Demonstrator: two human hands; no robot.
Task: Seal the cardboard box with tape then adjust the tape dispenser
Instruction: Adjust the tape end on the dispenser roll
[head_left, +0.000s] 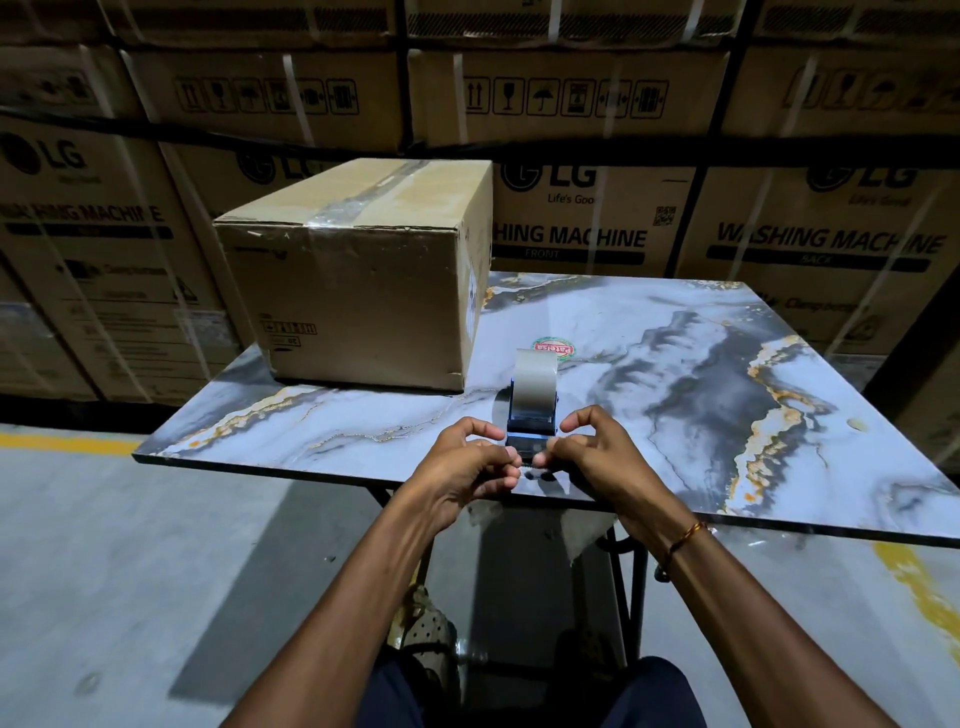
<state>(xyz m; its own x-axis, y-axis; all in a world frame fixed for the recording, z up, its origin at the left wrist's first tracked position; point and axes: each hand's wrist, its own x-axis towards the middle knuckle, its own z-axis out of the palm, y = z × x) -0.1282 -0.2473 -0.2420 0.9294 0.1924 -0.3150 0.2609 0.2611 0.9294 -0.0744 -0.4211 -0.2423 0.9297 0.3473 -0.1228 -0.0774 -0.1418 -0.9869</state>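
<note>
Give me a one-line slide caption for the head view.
Both hands, left hand and right hand, pinch at the tape dispenser on the marble-patterned table; taped cardboard box behind.

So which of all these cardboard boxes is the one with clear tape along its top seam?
The plain brown box standing on the marble table, at its far left corner. The washing machine cartons stacked behind carry printed logos and white straps instead.

Box and dispenser on the bench

The cardboard box (358, 280) sits at the bench's (727, 395) far left corner; the tape dispenser (533, 402) stands to its right, nearer the front edge, between the left hand (462, 465) and right hand (592, 457). Stacked cartons (810, 249) stand behind the bench.
</note>
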